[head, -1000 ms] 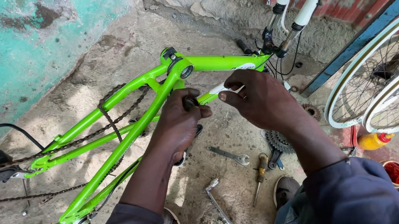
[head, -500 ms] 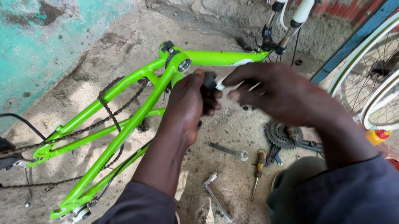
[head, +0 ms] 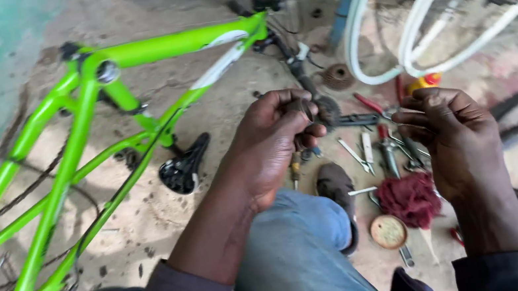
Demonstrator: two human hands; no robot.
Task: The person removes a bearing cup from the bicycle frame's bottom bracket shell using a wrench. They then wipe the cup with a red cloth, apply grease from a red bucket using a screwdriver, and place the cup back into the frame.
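Dark, small part (head: pixel 303 108) pinched in the left hand (head: pixel 272 140) could slip to the floor (head: pixel 148 213) among tools (head: pixel 379 149) below the half-curled, empty right hand (head: pixel 451 133).

Bike frame (head: pixel 146 50) is glossy green painted metal, floor (head: pixel 147 207) rough dusty concrete. Fuzzy maroon rag (head: pixel 411 199) near dull metal tools (head: pixel 366 151); saddle (head: pixel 183 167) shiny black plastic.

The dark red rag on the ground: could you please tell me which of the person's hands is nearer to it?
The right. The right hand is just above the dark red rag; the left hand is further off, up and to the left.
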